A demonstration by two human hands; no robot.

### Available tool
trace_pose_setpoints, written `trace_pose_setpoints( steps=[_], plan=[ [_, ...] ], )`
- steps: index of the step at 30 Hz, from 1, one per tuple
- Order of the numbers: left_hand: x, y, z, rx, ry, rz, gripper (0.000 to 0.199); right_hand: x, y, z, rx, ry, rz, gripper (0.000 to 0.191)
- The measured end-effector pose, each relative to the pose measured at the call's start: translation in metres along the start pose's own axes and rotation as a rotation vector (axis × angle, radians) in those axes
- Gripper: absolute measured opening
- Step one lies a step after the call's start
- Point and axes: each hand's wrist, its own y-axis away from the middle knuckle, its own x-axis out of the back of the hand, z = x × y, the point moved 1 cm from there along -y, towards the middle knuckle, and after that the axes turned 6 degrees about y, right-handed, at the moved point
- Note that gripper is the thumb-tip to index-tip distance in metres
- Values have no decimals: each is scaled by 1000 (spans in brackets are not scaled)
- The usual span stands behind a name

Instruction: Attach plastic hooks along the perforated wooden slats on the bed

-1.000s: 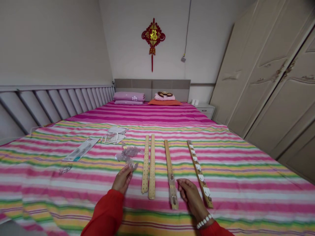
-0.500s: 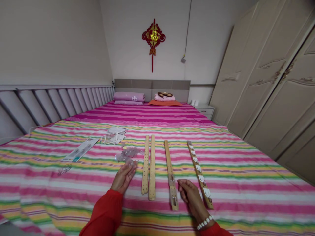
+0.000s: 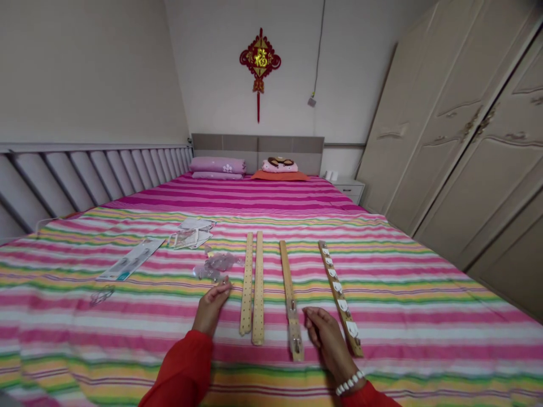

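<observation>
Closely, two wooden strips' (image 3: 285,271) edges flank the right hand (image 3: 328,333).

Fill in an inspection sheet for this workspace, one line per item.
Surface: striped bedspread, slightly wrinkled
Job's things: two bare perforated strips, side by side; a strip with clear pieces; a strip with white pieces
Clutter: plastic bags, loose papers, flat packet
Grippers: left hand at the bags, grip unclear; right hand beside the clear-pieced strip
Cables: one wall cable, hanging well beyond the hands
Surroundings: headboard, wardrobe, railing
</observation>
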Motion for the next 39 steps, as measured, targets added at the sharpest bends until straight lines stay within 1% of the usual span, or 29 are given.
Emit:
trace_pose_setpoints(
  steps=[2,4,8,11,12,14,17,21,25,29,34,37,39],
  plan=[
    [-4,5,3,-23,-50,-36,36,-6,1,-6,64,77,42,31],
    [-10,12,6,-51,-77,-62,35,-19,2,-15,181,179,29,26],
    [-28,26,11,-87,-78,-78,37,-61,3,-34,444,441,-144,15],
    [-37,34,14,-89,-80,-97,35,-96,2,-43,647,637,-241,29],
    [-38,36,15,-90,-80,-106,34,-106,1,-45,694,678,-264,32],
    [-38,38,16,-91,-75,-121,33,-122,-1,-45,772,746,-306,30],
    [-34,36,16,-85,-44,-129,33,-138,-5,-41,848,817,-323,24],
    [-27,29,17,-66,57,-121,35,-144,-11,-35,871,859,-321,22],
    [-29,24,15,-51,92,-121,36,-143,-13,-32,854,898,-305,23],
    [-32,21,12,31,119,-98,53,-140,-13,-34,838,937,-286,21],
    [-26,11,13,78,103,-64,48,-137,-14,-36,808,884,-265,22],
    [-24,7,18,124,74,-92,53,-137,-16,-35,774,832,-269,23],
    [-24,7,20,118,22,-122,55,-138,-18,-34,764,816,-279,23]
  ],
)
